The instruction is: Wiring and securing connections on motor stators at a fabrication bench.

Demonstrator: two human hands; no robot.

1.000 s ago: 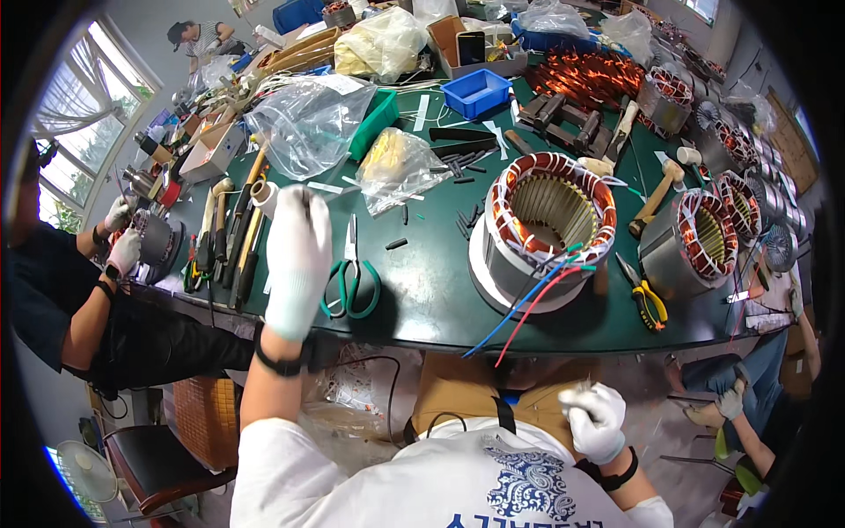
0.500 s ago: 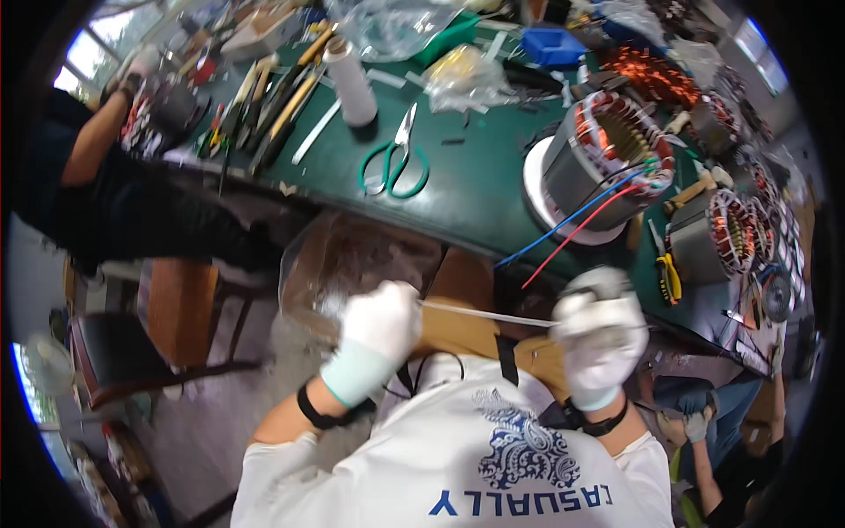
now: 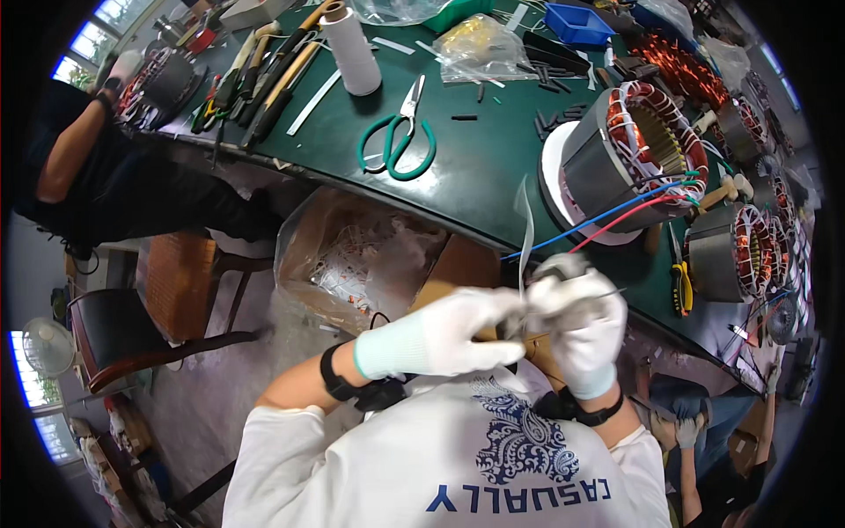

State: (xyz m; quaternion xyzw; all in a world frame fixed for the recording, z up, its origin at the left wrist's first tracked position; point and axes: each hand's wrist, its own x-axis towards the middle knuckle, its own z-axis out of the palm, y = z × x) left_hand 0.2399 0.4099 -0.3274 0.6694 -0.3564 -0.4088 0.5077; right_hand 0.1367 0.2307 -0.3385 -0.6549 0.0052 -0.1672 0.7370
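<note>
In front of my torso, my white-gloved left hand (image 3: 453, 330) reaches right. Its thumb stands apart from the fingers, whose tips are blurred beside the other hand. My gloved right hand (image 3: 591, 330) is closed round a small grey, dark-edged thing (image 3: 563, 268), too smeared to name. A thin white strip (image 3: 526, 229) rises upright between the hands; its lower end is lost among the fingers. On the green table beyond, a stator with copper windings (image 3: 585, 167) trails blue and red leads beside the right hand. Green-handled scissors (image 3: 398, 141) lie farther left.
On the green table (image 3: 466, 189) stand a white thread cone (image 3: 350, 53) and a blue tray (image 3: 576, 25). Yellow-black pliers (image 3: 680, 280) and more stators (image 3: 726, 255) are on the right. Below the table sits a plastic-lined box of scraps (image 3: 352, 264). Co-workers' arms show at left (image 3: 75, 141) and lower right (image 3: 691, 440).
The strip, stretched level between my hands before, now stands upright. My left hand has moved right, close to the right hand, and its fist has loosened. The view has shifted slightly.
</note>
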